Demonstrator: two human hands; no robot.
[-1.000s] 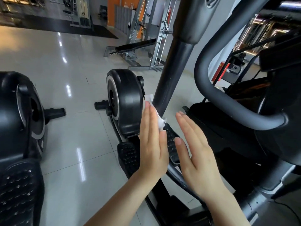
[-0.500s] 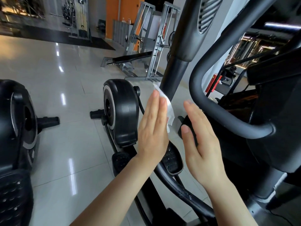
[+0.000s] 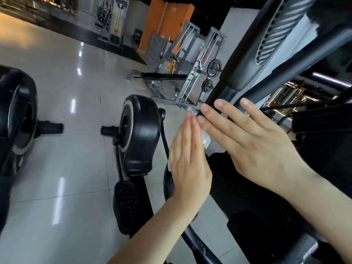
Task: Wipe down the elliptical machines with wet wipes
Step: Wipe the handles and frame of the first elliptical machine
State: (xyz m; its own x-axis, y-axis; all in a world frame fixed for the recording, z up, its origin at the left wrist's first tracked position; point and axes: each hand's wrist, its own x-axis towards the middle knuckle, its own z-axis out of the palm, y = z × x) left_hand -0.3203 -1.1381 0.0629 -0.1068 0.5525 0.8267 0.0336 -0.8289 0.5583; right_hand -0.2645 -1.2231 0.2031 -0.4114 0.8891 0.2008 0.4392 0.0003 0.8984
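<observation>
Plastic and painted metal make up the elliptical machine: a smooth matte black upright post rises at a slant, topped by a glossier moulded cover with a ribbed vent, while a rounded black flywheel housing with a pale ring sits on the shiny grey floor tiles, and a studded rubbery pedal lies below it. Crumpled and white, the thin wet wipe lies between the two palms, against the post, its edges peeking out near the fingertips and beside the left palm. The left hand stands edge-on, fingers straight and together, pressing the wipe flat. The right hand faces it, fingers straight and slightly spread, angled up-left across the post, gripping nothing that can be seen.
</observation>
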